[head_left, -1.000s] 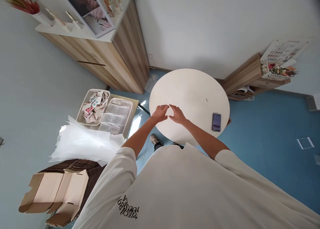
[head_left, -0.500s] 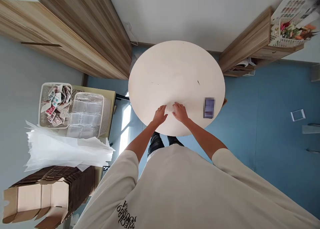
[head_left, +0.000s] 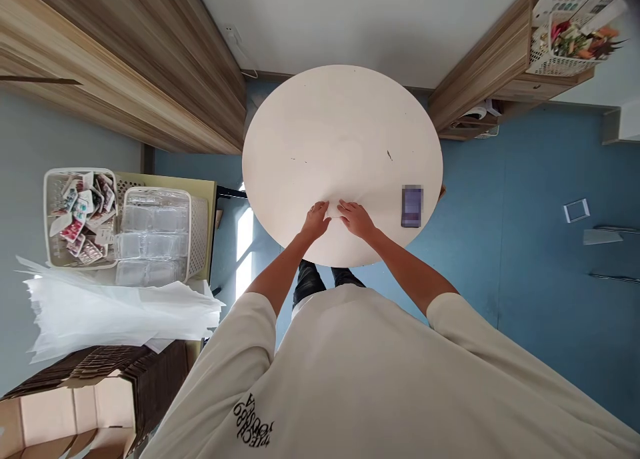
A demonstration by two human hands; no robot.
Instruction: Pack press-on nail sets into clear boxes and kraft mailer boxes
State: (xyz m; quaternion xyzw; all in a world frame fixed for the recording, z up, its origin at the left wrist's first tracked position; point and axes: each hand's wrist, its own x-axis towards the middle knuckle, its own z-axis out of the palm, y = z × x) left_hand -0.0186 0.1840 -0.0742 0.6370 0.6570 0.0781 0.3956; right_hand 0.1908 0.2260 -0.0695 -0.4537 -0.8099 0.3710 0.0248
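Two baskets are set well left of the fingers: one basket [head_left: 46,212] is filled with mixed packets [head_left: 83,212], the other basket [head_left: 198,235] with clear boxes [head_left: 153,245]. Nearer the body, white sheets [head_left: 120,315] and folded cardboard [head_left: 75,405] are stacked. Over the round table [head_left: 345,125], the left hand [head_left: 315,220] is held with fingers loosely bent and thumb slightly apart. Between the two hands' fingertips, a small pale item [head_left: 334,211] is faintly seen; whether it is gripped by either hand cannot be told. The right hand [head_left: 357,220] is likewise partly curled. Right of its fingers, a blurred dark rectangle [head_left: 412,207] is laid near the table's edge.
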